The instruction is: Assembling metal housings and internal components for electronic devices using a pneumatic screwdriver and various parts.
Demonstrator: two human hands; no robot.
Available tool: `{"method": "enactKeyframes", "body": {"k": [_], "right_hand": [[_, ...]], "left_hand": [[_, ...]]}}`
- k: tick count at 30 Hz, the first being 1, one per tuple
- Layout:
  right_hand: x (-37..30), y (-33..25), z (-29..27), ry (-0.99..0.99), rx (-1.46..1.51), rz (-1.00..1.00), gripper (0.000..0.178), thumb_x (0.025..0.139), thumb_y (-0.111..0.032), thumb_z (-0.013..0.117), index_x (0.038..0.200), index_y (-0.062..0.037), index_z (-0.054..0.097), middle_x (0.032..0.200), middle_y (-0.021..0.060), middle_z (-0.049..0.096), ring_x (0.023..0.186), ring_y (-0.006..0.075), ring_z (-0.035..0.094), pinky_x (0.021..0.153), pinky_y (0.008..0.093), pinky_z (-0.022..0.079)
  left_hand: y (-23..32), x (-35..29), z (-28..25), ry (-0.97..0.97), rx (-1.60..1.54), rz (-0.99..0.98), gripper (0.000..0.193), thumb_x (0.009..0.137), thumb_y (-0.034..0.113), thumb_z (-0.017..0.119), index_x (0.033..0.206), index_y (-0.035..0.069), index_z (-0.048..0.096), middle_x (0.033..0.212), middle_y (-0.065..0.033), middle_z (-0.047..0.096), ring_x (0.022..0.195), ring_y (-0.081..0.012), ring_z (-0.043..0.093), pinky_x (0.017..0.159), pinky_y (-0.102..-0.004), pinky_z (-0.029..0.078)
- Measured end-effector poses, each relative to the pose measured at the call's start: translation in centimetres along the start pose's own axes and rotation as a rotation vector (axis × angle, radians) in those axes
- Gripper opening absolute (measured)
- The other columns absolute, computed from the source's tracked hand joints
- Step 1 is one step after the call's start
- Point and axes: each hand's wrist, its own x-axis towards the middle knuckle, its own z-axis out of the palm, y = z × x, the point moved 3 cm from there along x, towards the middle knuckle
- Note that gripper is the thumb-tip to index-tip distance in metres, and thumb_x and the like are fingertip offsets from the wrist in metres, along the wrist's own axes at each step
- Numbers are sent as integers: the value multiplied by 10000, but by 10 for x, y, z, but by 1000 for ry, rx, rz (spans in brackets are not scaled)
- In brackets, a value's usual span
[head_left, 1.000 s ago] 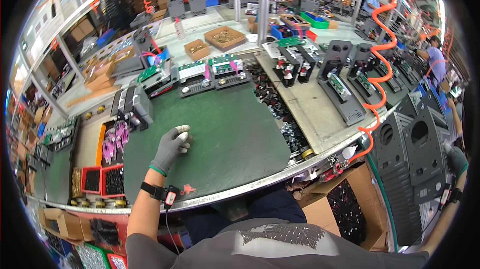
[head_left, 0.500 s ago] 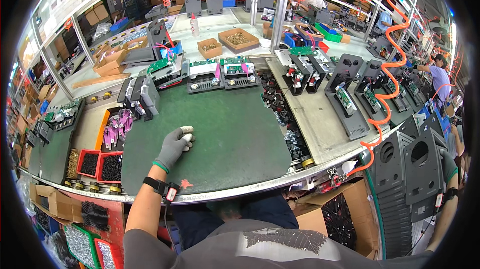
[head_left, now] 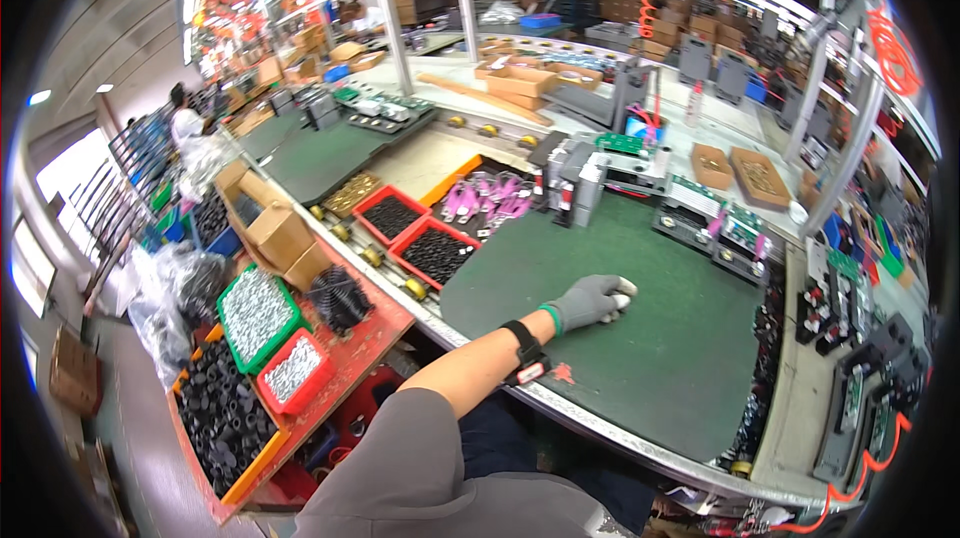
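Observation:
My left hand (head_left: 593, 303), in a grey glove with pale fingertips, rests on the green mat (head_left: 640, 368). Its fingers are loosely bent and a little apart, and nothing shows in them. A red patch (head_left: 564, 373) marks the mat near my wrist. Beyond the hand, along the mat's far edge, stand grey metal blocks (head_left: 585, 183) and assemblies with green circuit boards (head_left: 742, 225). Left of the mat are red bins of black screws (head_left: 437, 254) and a tray of purple-sleeved parts (head_left: 487, 198). My right hand is out of view.
At the lower left, a red bench (head_left: 370, 343) carries a green bin of silver fasteners (head_left: 257, 310), a red bin of them (head_left: 294, 370) and black caps (head_left: 215, 423). An open carton (head_left: 275, 223) adjoins it. Upright assemblies (head_left: 860, 388) and a coiled orange hose (head_left: 890, 453) stand right.
The view has swung left, bringing the bench of fastener bins fully into sight. My right hand, beside grey panels before, has left the picture. My left hand stays on the mat.

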Motion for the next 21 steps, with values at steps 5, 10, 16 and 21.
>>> {"method": "enactKeyframes", "body": {"k": [5,10,16,21], "right_hand": [[11,-12,77,-61,-132,-81,328,1008,-337,591,1161,-68,701,1084,57,701,954,160,635,810,322,513],[5,0,88,8,-258,-45,331,1003,-353,598,1145,-73,702,1062,51,695,933,153,624,794,316,505],[-8,13,87,83,-380,71,335,997,-373,606,1125,-80,703,1036,43,688,907,145,611,775,309,495],[0,14,89,103,-415,137,339,991,-390,613,1109,-85,703,1014,37,682,885,138,600,759,303,487]], "left_hand": [[8,-1,2,20,41,-54,323,986,140,630,1299,62,641,968,-16,682,724,-85,618,640,-246,535],[52,39,-23,-167,211,-165,344,969,219,688,1286,90,655,1039,-28,685,827,-105,645,713,-282,580],[162,173,-42,91,1083,227,403,928,218,680,1310,93,647,1127,-116,739,1048,-261,705,935,-362,533],[160,264,-10,66,1490,230,515,884,271,691,1379,169,593,1307,-126,665,1209,-315,638,1021,-440,499]]}}
